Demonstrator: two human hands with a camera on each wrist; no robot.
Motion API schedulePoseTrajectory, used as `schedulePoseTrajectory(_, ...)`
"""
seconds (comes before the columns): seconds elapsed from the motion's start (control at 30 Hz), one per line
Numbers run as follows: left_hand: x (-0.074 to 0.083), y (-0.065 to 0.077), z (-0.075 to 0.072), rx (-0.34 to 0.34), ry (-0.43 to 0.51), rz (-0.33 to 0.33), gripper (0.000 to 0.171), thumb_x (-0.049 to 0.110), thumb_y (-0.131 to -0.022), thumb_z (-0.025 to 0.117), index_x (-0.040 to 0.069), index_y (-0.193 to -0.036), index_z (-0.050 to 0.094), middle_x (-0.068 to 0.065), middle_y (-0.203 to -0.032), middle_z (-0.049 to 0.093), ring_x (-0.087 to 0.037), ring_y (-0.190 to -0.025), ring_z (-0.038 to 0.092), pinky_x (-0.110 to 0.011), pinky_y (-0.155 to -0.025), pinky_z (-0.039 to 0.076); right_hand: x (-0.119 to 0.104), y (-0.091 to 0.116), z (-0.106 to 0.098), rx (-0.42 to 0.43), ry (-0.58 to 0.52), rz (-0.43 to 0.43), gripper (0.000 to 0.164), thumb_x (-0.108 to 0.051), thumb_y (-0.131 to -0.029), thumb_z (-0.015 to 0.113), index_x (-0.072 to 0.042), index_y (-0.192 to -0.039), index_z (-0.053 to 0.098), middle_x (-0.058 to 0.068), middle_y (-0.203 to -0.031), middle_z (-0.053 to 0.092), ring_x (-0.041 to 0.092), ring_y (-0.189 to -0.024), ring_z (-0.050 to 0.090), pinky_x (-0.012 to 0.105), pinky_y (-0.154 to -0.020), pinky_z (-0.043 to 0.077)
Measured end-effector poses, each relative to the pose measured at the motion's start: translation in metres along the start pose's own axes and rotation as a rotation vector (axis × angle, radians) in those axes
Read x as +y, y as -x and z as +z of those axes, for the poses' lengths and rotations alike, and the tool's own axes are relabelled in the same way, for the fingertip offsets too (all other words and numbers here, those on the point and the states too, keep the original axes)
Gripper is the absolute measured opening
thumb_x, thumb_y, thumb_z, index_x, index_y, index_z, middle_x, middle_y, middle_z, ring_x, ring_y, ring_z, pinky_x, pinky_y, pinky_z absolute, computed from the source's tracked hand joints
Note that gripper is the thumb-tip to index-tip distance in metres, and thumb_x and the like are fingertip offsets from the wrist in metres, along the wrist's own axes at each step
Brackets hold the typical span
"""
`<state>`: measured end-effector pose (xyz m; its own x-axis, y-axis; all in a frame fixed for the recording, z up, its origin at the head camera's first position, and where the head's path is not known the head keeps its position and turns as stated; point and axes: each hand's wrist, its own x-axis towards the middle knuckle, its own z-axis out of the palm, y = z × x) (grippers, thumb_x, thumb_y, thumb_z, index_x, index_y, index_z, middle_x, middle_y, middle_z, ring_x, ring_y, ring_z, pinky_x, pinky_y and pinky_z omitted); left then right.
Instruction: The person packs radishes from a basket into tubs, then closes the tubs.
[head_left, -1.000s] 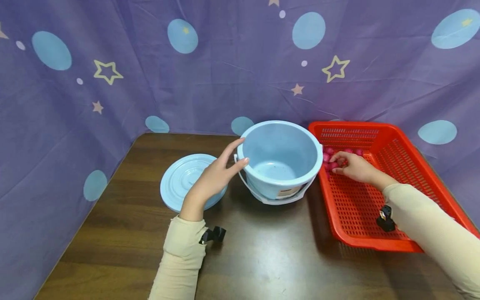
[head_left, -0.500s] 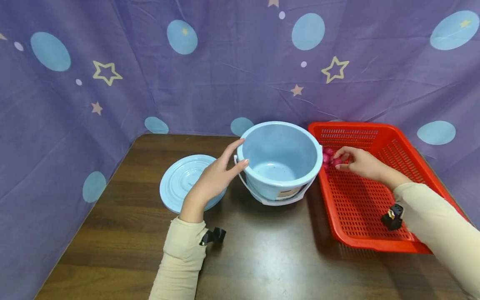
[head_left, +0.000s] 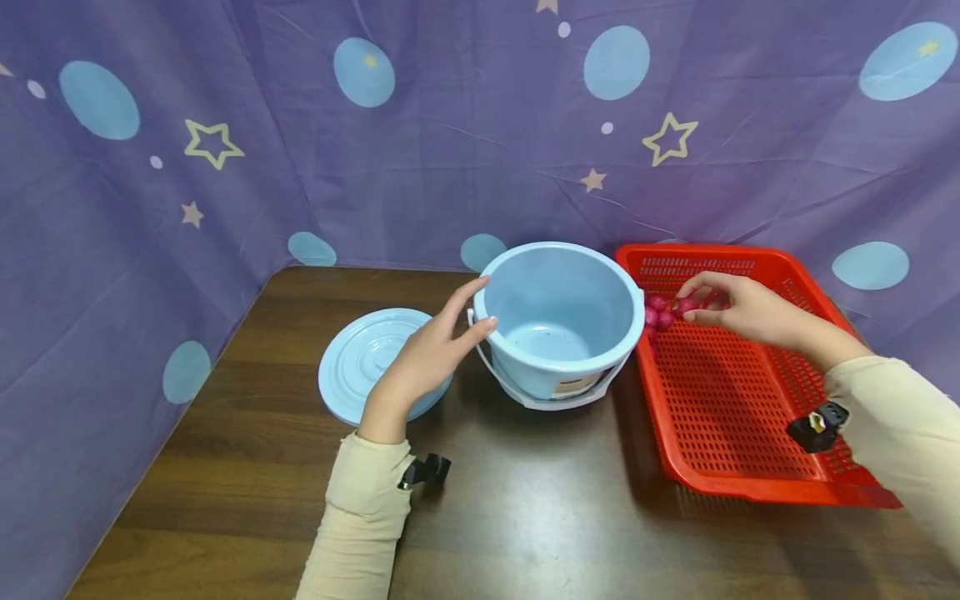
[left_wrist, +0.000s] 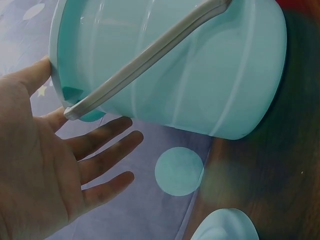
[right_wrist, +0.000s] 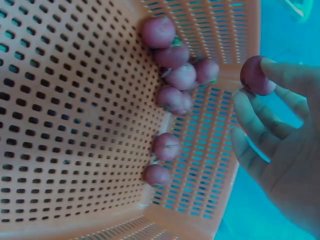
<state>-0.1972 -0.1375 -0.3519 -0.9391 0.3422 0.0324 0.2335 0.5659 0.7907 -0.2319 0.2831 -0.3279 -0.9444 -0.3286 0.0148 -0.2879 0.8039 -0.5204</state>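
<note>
My left hand touches the left rim of the light blue bucket. Its fingers are extended in the left wrist view, with the bucket handle running just past them. No contents are visible in the bucket apart from a few tiny dark specks on its bottom. Over the red basket, my right hand pinches one radish between thumb and fingers. Several more radishes lie grouped along the basket wall, seen best in the right wrist view; the bucket-side wall partly hides them in the head view.
A light blue lid lies on the wooden table, left of the bucket and partly behind my left wrist. The basket stands close against the bucket's right side. A purple patterned cloth hangs behind the table.
My right hand has drawn a radish away from the group and moved up and to the right with it. My left hand and the bucket have stayed put.
</note>
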Motion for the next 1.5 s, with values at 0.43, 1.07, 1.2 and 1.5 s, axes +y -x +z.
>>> schedulePoseTrajectory(0.43, -0.002, -0.002, 0.0, 0.007, 0.006, 0.0, 0.061, 0.074, -0.092, 0.045, 0.062, -0.146, 0.02, 0.004, -0.157, 0.033, -0.029, -0.135, 0.041, -0.056, -0.104, 0.035, -0.014, 0.008, -0.006, 0.118, -0.106, -0.06, 0.028, -0.012, -0.092, 0.072, -0.011, -0.118, 0.065, 0.008, -0.105, 0.069, 0.012, -0.079, 0.064, 0.02, -0.069, 0.048)
schedulePoseTrajectory(1.07, -0.003, -0.002, 0.001, 0.008, -0.022, -0.003, 0.062, 0.074, -0.092, 0.044, 0.061, -0.147, 0.018, 0.0, -0.158, 0.032, -0.037, -0.133, 0.043, -0.06, -0.101, 0.036, -0.053, 0.015, -0.004, 0.193, -0.239, -0.146, 0.032, -0.01, -0.091, 0.073, -0.012, -0.121, 0.063, -0.004, -0.108, 0.064, 0.011, -0.083, 0.063, 0.017, -0.071, 0.049)
schedulePoseTrajectory(1.2, -0.003, -0.002, 0.001, 0.01, -0.02, 0.003, 0.062, 0.073, -0.093, 0.043, 0.059, -0.148, 0.019, 0.0, -0.158, 0.032, -0.04, -0.132, 0.044, -0.061, -0.1, 0.036, -0.064, 0.014, -0.001, 0.176, -0.238, -0.183, 0.034, -0.01, -0.091, 0.073, -0.013, -0.123, 0.063, -0.003, -0.108, 0.066, 0.012, -0.084, 0.062, 0.018, -0.073, 0.046)
schedulePoseTrajectory(1.5, -0.002, -0.001, 0.001, 0.006, -0.014, -0.001, 0.061, 0.073, -0.093, 0.043, 0.061, -0.147, 0.019, -0.001, -0.157, 0.033, -0.041, -0.131, 0.045, -0.061, -0.099, 0.037, -0.084, 0.012, 0.01, 0.131, -0.222, -0.267, 0.031, -0.01, -0.091, 0.073, -0.015, -0.121, 0.065, -0.002, -0.101, 0.068, 0.014, -0.088, 0.062, 0.02, -0.074, 0.048)
